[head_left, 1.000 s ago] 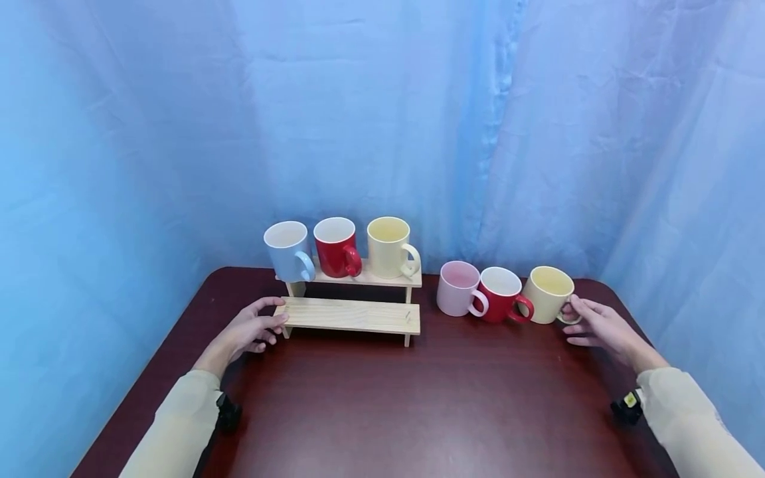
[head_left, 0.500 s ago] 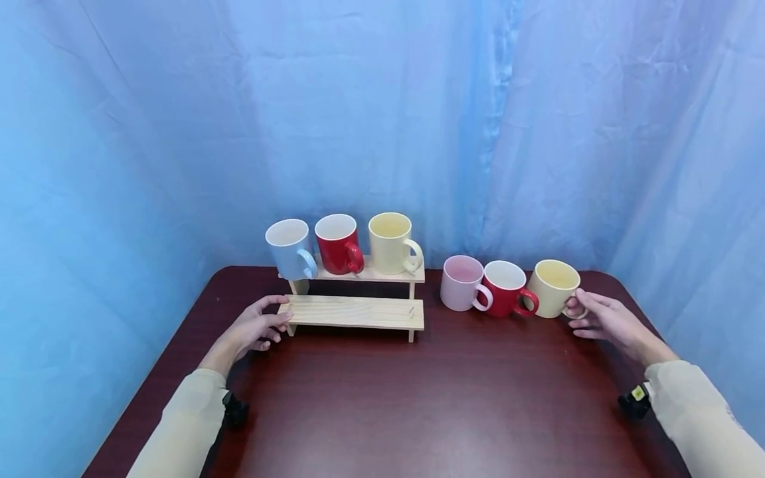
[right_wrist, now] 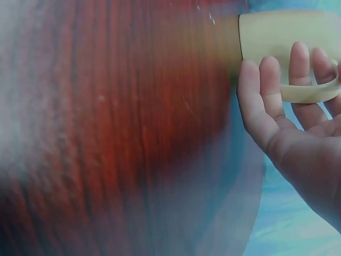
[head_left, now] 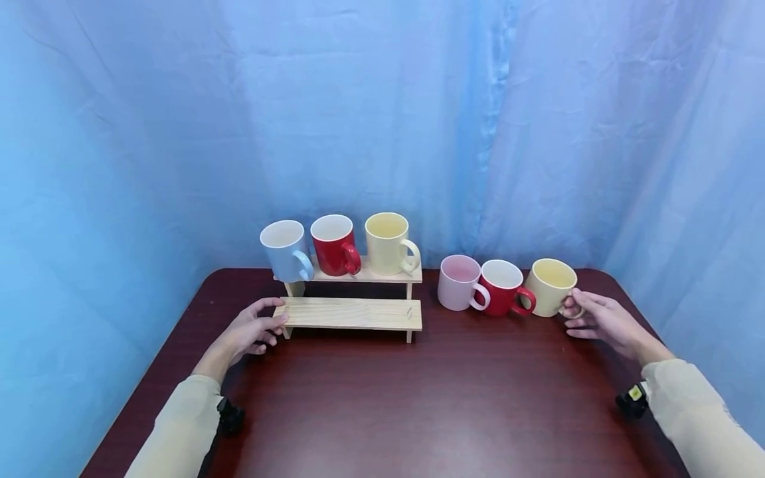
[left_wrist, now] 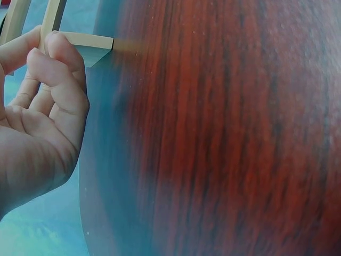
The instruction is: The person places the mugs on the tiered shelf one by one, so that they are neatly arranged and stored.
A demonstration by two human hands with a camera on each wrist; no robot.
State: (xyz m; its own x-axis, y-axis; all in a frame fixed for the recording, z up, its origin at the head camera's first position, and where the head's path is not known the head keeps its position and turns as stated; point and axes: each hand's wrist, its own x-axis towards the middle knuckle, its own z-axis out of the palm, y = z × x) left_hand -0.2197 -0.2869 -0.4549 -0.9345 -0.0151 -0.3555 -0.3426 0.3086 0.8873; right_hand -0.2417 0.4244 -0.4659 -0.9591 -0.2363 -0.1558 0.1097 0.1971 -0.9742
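Note:
A two-tier wooden rack (head_left: 346, 313) stands left of centre in the head view. My left hand (head_left: 245, 333) grips the left end of its lower board; in the left wrist view the fingers of that hand (left_wrist: 48, 112) pinch the board's end. At the right, my right hand (head_left: 606, 325) holds the handle of a yellow mug (head_left: 546, 292) standing on the table. The right wrist view shows the hand (right_wrist: 303, 128) with its fingers around the handle of the yellow mug (right_wrist: 287, 40).
On the rack's upper board stand a light blue mug (head_left: 285, 257), a red mug (head_left: 332, 249) and another yellow mug (head_left: 384, 247). A pink mug (head_left: 455, 291) and a second red mug (head_left: 497, 299) stand left of the held mug. Blue curtains (head_left: 382, 119) hang behind the table.
The head view has shifted slightly. Both hands keep their places at the rack and the yellow mug; no mug has visibly moved on the table or rack.

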